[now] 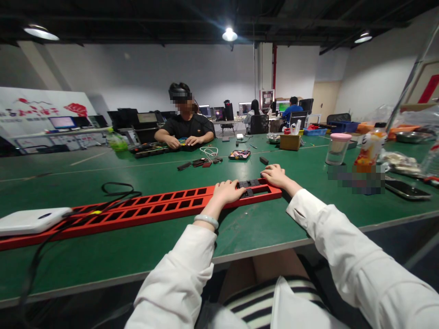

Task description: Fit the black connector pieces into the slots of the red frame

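Observation:
A long red frame [197, 211] with two rows of square openings lies slantwise along the table. Several black blocks [247, 183] sit in its openings near the right end. My left hand [227, 192], a pale bangle on its wrist, bends over the frame just left of these blocks, with the fingers closed over it and the thumb beside a block. Gripping the frame's right end is my right hand [274, 175], its fingers curled over the far corner. What lies under both sets of fingertips is hidden.
A white power bank [34, 221] with a black cable [115, 197] rests on the frame's left part. Beyond lie dark loose pieces [206, 162], a small box [239, 155] and a black block [264, 160]. Rightward stand a pink-lidded cup [336, 150], a bottle and a phone [407, 188]. A person sits opposite.

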Action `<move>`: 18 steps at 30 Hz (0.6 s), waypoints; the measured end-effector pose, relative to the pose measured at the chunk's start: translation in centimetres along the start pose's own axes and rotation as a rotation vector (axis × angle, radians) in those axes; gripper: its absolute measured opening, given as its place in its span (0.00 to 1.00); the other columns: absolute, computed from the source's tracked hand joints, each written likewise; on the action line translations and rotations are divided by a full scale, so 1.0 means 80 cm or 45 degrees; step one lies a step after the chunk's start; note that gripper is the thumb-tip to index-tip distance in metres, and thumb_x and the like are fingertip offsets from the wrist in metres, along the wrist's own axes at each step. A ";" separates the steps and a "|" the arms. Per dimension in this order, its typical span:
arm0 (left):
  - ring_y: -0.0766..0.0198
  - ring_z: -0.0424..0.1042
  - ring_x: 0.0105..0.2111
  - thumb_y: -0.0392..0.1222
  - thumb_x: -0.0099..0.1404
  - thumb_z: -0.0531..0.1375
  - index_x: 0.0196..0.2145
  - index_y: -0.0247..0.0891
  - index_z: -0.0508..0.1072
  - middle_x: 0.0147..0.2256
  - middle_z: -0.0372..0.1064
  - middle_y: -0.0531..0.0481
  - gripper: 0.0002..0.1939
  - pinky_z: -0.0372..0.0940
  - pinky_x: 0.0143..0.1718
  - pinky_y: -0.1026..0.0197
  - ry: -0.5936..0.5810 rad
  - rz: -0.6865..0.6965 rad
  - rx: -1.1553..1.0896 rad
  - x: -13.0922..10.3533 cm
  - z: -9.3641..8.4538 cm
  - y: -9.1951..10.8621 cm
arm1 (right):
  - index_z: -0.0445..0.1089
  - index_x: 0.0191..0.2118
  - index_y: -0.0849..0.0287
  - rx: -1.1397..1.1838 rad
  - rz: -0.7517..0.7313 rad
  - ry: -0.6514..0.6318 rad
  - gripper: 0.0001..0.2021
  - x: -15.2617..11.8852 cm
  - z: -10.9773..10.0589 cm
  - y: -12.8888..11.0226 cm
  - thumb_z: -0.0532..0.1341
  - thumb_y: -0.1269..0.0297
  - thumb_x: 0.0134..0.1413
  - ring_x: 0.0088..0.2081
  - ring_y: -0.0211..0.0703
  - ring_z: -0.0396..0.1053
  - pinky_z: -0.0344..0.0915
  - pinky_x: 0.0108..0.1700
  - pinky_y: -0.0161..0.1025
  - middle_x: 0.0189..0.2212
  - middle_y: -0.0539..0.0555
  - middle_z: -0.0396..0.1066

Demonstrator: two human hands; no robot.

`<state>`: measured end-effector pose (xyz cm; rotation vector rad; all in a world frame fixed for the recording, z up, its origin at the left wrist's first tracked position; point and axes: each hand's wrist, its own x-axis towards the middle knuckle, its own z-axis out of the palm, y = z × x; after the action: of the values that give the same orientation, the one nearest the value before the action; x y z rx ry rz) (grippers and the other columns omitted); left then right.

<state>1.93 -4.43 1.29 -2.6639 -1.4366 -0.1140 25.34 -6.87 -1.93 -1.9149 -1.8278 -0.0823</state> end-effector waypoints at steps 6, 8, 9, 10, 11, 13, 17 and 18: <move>0.48 0.61 0.48 0.67 0.56 0.39 0.52 0.44 0.61 0.48 0.63 0.42 0.36 0.53 0.46 0.51 0.005 -0.003 -0.008 -0.001 0.000 0.000 | 0.65 0.49 0.43 0.021 -0.064 -0.154 0.22 0.001 -0.002 -0.002 0.41 0.50 0.58 0.55 0.57 0.44 0.46 0.50 0.56 0.53 0.46 0.61; 0.48 0.61 0.48 0.67 0.56 0.39 0.52 0.44 0.61 0.48 0.63 0.42 0.35 0.53 0.45 0.51 0.005 -0.004 -0.008 -0.002 -0.001 0.000 | 0.64 0.50 0.45 0.026 -0.052 -0.184 0.22 0.000 -0.003 -0.003 0.41 0.49 0.57 0.56 0.57 0.44 0.45 0.51 0.56 0.53 0.48 0.61; 0.48 0.61 0.48 0.67 0.56 0.39 0.52 0.44 0.61 0.47 0.63 0.42 0.35 0.53 0.45 0.50 0.003 -0.005 -0.008 -0.002 -0.001 0.001 | 0.64 0.51 0.46 0.028 -0.045 -0.197 0.22 0.000 -0.004 -0.004 0.41 0.49 0.57 0.56 0.57 0.44 0.45 0.51 0.56 0.53 0.48 0.61; 0.48 0.61 0.48 0.67 0.56 0.39 0.52 0.44 0.61 0.47 0.63 0.42 0.35 0.53 0.45 0.50 0.003 -0.006 -0.008 -0.002 -0.001 0.001 | 0.63 0.51 0.46 0.032 -0.044 -0.208 0.22 0.000 -0.004 -0.005 0.41 0.49 0.57 0.56 0.57 0.44 0.45 0.51 0.57 0.53 0.49 0.61; 0.48 0.61 0.47 0.67 0.56 0.39 0.52 0.44 0.61 0.48 0.63 0.42 0.35 0.53 0.45 0.50 0.003 -0.007 -0.009 -0.002 -0.001 0.001 | 0.63 0.51 0.46 0.040 -0.046 -0.218 0.22 0.000 -0.004 -0.005 0.42 0.49 0.57 0.56 0.57 0.45 0.45 0.51 0.57 0.53 0.49 0.61; 0.48 0.61 0.47 0.67 0.56 0.39 0.52 0.44 0.61 0.48 0.63 0.42 0.36 0.53 0.45 0.50 0.002 -0.007 -0.011 -0.002 -0.002 0.001 | 0.63 0.51 0.46 0.061 -0.057 -0.232 0.22 -0.001 -0.005 -0.007 0.42 0.49 0.57 0.56 0.56 0.45 0.45 0.51 0.56 0.53 0.49 0.60; 0.48 0.61 0.48 0.67 0.56 0.39 0.53 0.45 0.60 0.48 0.63 0.42 0.36 0.52 0.45 0.50 -0.012 -0.013 -0.009 -0.002 -0.003 0.002 | 0.63 0.51 0.48 0.060 -0.070 -0.232 0.23 -0.002 -0.007 -0.008 0.41 0.49 0.57 0.56 0.55 0.45 0.45 0.52 0.55 0.55 0.48 0.58; 0.48 0.61 0.48 0.67 0.56 0.39 0.53 0.45 0.60 0.49 0.62 0.42 0.36 0.52 0.46 0.50 -0.015 -0.016 -0.007 -0.002 -0.002 0.002 | 0.63 0.51 0.47 0.057 -0.074 -0.233 0.23 -0.002 -0.007 -0.008 0.40 0.49 0.57 0.56 0.54 0.45 0.45 0.53 0.55 0.55 0.48 0.58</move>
<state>1.97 -4.69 1.46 -2.6648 -1.4583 -0.1042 24.86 -7.25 -1.31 -1.8916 -1.9865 0.1176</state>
